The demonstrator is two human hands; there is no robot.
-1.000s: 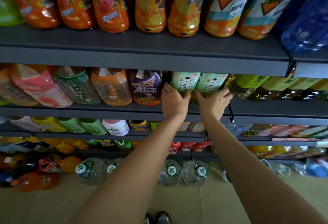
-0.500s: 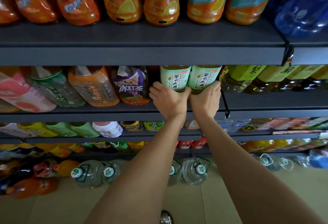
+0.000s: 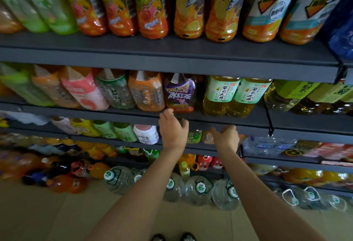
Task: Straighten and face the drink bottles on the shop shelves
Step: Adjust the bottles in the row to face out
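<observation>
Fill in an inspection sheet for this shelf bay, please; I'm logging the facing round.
Surface: dark grey metal shelf, second tier, front lip bare by the hands.
Job's things: two pale-green-labelled bottles of yellow tea upright, side by side, labels forward; purple-labelled iced tea bottle to their left, a dark gap between.
Clutter: nothing seen.
Grippers: left hand and right hand both open, holding nothing, below the shelf lip.
Cables: nothing seen; a black hook hangs at the shelf joint.
Surroundings: large clear water jugs with green caps on the beige tiled floor.
</observation>
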